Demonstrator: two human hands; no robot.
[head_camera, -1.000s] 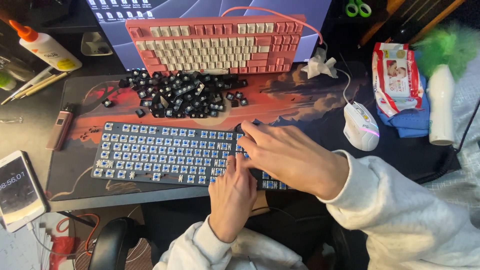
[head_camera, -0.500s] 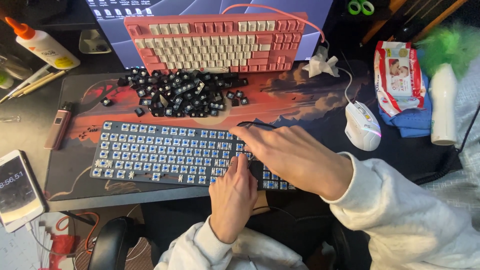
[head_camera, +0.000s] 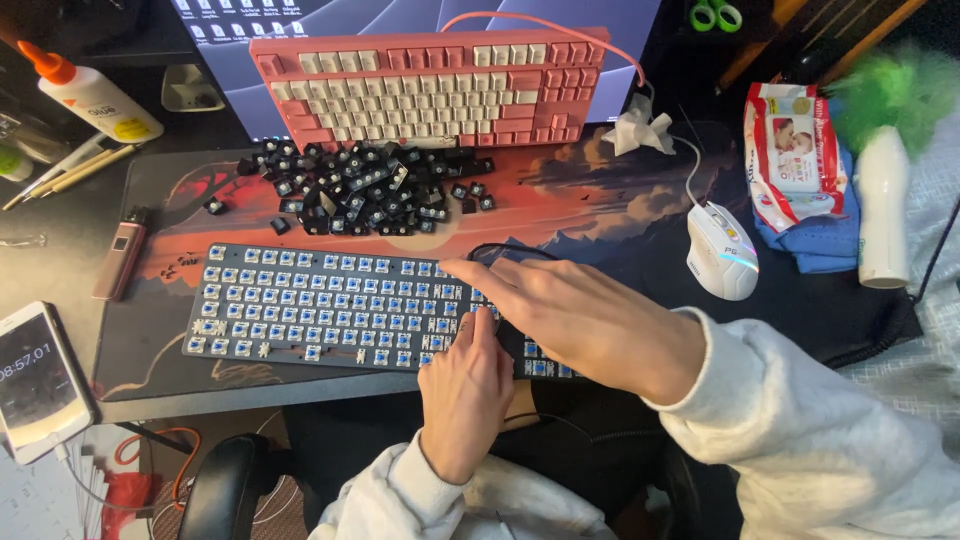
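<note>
- keycaps (head_camera: 365, 190), black ones, lie in a loose heap on the desk mat (head_camera: 600, 200), between the pink keyboard (head_camera: 430, 85) at the back and the stripped keyboard (head_camera: 320, 305) in front of me.
- every socket i can see on the stripped keyboard shows a bare blue switch; no cap sits on any of them, so as i judge it the pulling is all but done.
- its right end is hidden under my hands, so i cannot tell whether caps remain there.
- my right hand (head_camera: 590, 320) lies flat over that right end, fingers stretched out long and close together, the tips reaching to the upper edge near a dark loop of cable (head_camera: 505, 250).
- whether it grips anything underneath i cannot tell.
- my left hand (head_camera: 465, 395) comes up from below, index finger pressed on the lower rows just beside the right hand, the other fingers curled in; it holds nothing that i can see.
- a white mouse (head_camera: 722, 250) sits to the right, well clear of both hands.
- what looks left: the covered corner, then the whole heap of caps.
</note>
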